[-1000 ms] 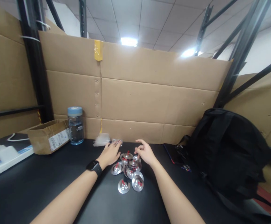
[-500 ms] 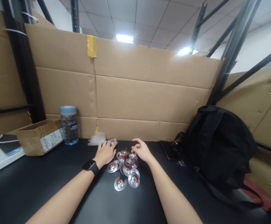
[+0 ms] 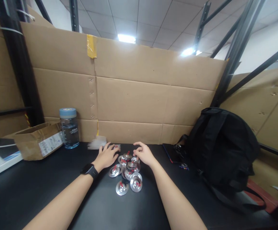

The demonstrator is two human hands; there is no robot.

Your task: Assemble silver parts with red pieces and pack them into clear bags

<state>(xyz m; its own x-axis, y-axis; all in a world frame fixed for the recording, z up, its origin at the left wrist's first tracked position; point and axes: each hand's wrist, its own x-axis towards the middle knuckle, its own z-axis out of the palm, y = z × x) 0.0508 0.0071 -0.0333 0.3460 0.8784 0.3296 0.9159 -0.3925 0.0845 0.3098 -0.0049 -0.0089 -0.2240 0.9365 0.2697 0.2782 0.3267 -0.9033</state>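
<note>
Several finger cymbals, silvery domed discs with red loops, lie in a loose pile on the black table. My left hand, with a dark watch on its wrist, lies palm down just left of the pile, its fingers spread. Beyond its fingertips is a cymbal in a clear bag; whether they touch it I cannot tell. A stack of clear plastic bags sits behind that hand. At the pile's right edge my right hand hovers, its index finger stretched left and the others loosely bent, with nothing visible in it.
On the left stand a blue-lidded water bottle, an open cardboard box and a white power strip. A black backpack and a dark pouch lie on the right. A cardboard wall closes off the back.
The whole view has shifted slightly, with things sitting a little further left. My left fingers have lifted and spread a bit beside the bagged cymbal. The pile looks the same.
</note>
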